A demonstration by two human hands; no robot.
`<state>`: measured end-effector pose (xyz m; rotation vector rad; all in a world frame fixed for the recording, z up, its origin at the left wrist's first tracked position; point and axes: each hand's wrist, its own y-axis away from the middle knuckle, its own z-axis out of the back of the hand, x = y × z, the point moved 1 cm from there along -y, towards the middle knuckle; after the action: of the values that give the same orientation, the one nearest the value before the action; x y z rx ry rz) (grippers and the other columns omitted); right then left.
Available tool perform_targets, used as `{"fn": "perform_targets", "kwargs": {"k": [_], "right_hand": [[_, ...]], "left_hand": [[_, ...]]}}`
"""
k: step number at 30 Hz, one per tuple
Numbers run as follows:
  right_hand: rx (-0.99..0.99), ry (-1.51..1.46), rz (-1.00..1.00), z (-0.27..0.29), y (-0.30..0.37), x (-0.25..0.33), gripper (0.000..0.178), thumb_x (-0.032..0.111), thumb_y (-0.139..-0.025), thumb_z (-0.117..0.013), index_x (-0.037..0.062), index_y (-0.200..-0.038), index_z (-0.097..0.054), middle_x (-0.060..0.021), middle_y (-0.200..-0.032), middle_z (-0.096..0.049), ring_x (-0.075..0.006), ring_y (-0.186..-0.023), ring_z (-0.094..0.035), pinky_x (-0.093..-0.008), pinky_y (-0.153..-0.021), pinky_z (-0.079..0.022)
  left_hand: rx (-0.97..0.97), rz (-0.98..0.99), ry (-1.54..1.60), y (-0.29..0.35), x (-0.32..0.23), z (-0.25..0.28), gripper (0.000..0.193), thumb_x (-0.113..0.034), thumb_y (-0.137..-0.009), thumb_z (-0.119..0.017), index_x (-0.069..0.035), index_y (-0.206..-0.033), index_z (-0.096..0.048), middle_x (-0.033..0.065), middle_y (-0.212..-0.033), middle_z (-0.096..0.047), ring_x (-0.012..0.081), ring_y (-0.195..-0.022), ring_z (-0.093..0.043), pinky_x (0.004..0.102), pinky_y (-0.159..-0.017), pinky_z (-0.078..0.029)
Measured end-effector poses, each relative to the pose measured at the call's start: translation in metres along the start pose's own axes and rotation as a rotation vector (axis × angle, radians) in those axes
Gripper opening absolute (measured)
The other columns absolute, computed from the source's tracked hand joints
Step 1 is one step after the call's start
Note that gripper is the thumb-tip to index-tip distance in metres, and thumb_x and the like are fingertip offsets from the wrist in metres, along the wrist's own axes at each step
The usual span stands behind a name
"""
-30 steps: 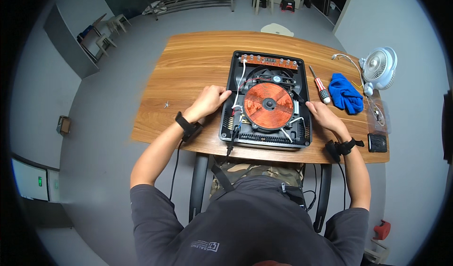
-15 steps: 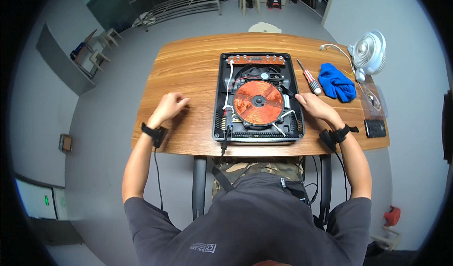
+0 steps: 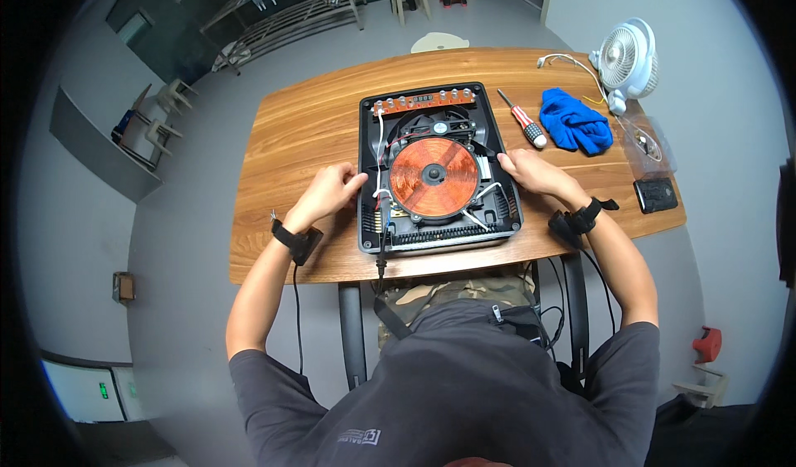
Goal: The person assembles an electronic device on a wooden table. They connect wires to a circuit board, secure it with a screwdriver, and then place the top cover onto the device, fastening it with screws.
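An opened induction cooker (image 3: 369, 140) lies on the wooden table in front of me, its black case uncovered. Inside are a round copper coil (image 3: 414, 185), an orange circuit board (image 3: 396, 103) along the far edge, and several white wires. A black power cord (image 3: 381, 260) comes out at the near edge. On the left side of the case, my left hand (image 3: 333, 189) is closed, its thumb on the rim. My right hand (image 3: 537, 174) grips the right side with the thumb on top. The fingers below the rim are partly hidden on both sides.
Right of the cooker lie a screwdriver (image 3: 526, 125) with a red and white handle and a crumpled blue cloth (image 3: 576, 122). Farther right stand a small white fan (image 3: 628, 59) with its cable and a black flat box (image 3: 655, 195). A stool (image 3: 439, 42) stands beyond the table.
My left hand has moved right from the bare tabletop to the cooker's left edge. My right hand stays at the right edge. The view has shifted and tilted slightly.
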<state>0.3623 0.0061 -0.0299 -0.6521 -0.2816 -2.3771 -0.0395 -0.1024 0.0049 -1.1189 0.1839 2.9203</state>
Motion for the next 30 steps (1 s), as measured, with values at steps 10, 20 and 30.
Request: {"fn": "perform_targets", "kwargs": {"k": [10, 20, 30], "right_hand": [[-0.014, 0.012, -0.031, 0.003, -0.004, 0.009, 0.056, 0.035, -0.106, -0.042, -0.0073, -0.076, -0.065, -0.0263, -0.07, -0.066, -0.046, -0.077, -0.069, -0.0533, -0.081, -0.053], [-0.19, -0.097, -0.1, 0.007, 0.011, 0.022, 0.05, 0.033, -0.106, -0.049, -0.0081, -0.079, -0.056, -0.0303, -0.072, -0.059, -0.0459, -0.072, -0.061, -0.0515, -0.071, -0.047], [-0.222, -0.006, -0.127, 0.005, 0.017, 0.023, 0.052, 0.033, -0.106, -0.046, -0.0084, -0.078, -0.059, -0.0326, -0.077, -0.062, -0.0504, -0.081, -0.063, -0.0539, -0.076, -0.049]], "left_hand": [[-0.013, 0.074, -0.049, -0.006, -0.01, -0.006, 0.031, -0.019, -0.095, -0.07, 0.004, -0.077, -0.06, 0.0101, -0.062, -0.066, 0.0182, -0.053, -0.069, 0.0326, -0.048, -0.054], [-0.023, 0.037, 0.047, 0.001, -0.01, -0.008, 0.031, -0.018, -0.097, -0.068, 0.001, -0.076, -0.055, 0.0069, -0.059, -0.063, 0.0151, -0.051, -0.067, 0.03, -0.045, -0.053], [-0.017, -0.017, -0.017, -0.016, -0.003, -0.008, 0.032, -0.02, -0.097, -0.07, 0.001, -0.077, -0.057, 0.0081, -0.058, -0.064, 0.0165, -0.049, -0.067, 0.0311, -0.044, -0.052]]}}
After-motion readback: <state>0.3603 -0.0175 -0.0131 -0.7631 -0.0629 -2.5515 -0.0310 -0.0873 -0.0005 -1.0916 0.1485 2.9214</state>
